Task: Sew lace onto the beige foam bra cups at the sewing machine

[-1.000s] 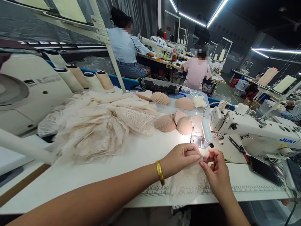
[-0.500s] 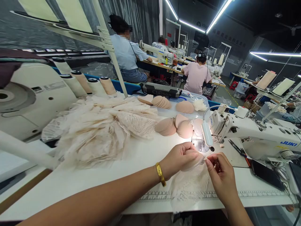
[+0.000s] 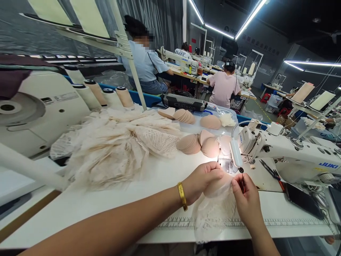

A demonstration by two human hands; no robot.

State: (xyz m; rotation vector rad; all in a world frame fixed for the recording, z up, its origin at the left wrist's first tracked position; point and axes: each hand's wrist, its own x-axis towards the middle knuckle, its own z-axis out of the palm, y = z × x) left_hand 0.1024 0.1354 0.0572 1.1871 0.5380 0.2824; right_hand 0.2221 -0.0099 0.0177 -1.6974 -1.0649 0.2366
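Over the white table near the sewing machine, the beige cup showed more than a moment earlier, pinched narrowly by left hand and right hand, its edge apparently better exposed.

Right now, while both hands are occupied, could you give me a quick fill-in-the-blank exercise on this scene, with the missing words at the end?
1. A shiny yellow metal bangle encircles the person's ____ wrist.
2. Large blue letters on the white sewing machine at the right spell ____.
3. While the left hand grips a smooth, rounded beige piece, a thin, dark, pointed tool is in the ____ hand.

Missing words: left; JUKI; right.
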